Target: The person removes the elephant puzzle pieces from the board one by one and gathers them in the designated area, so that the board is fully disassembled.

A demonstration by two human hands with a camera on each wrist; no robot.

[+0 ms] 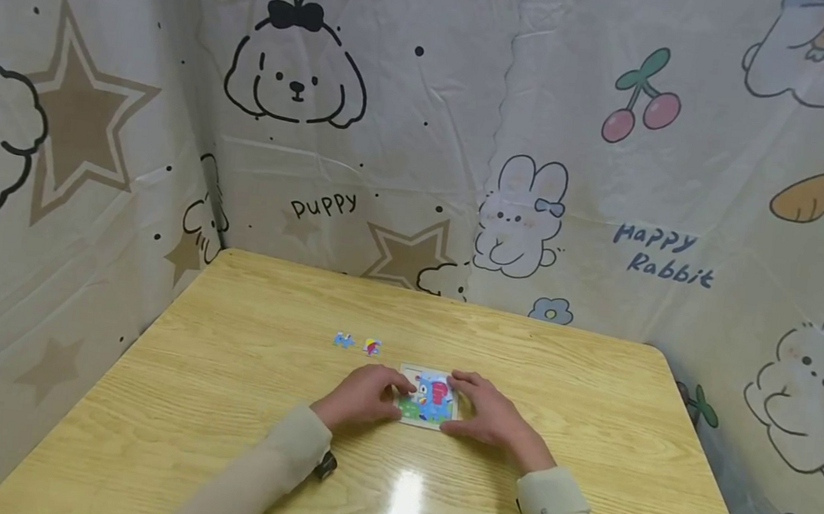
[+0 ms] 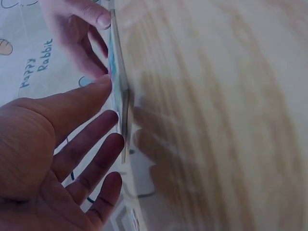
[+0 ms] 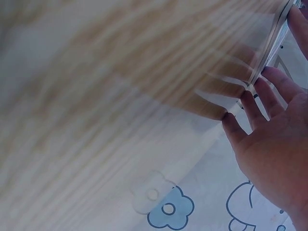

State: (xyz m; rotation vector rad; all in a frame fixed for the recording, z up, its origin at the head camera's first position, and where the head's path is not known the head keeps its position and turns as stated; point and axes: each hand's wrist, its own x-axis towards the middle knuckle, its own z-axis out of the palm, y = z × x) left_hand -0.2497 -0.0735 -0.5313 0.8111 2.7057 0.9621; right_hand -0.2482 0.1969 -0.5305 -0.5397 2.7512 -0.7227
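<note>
A small framed jigsaw puzzle point(image 1: 432, 410) with a blue elephant and a red ear lies flat on the table between both hands. Its upper left part looks pale. My left hand point(image 1: 365, 399) is at its left side, the index fingertip over the picture and the thumb by the near left corner. In the left wrist view the fingers of that left hand point(image 2: 62, 144) are loosely extended along the tray's edge. My right hand point(image 1: 492, 414) holds the tray's right side between thumb and index finger, one at each corner; the other fingertips point(image 3: 233, 117) rest beside it.
Two loose jigsaw pieces lie beyond the left hand: a blue one point(image 1: 344, 339) and a yellow, red and blue one point(image 1: 371, 347). The wooden table point(image 1: 230, 414) has printed cloth walls point(image 1: 411, 123) behind it and at both sides.
</note>
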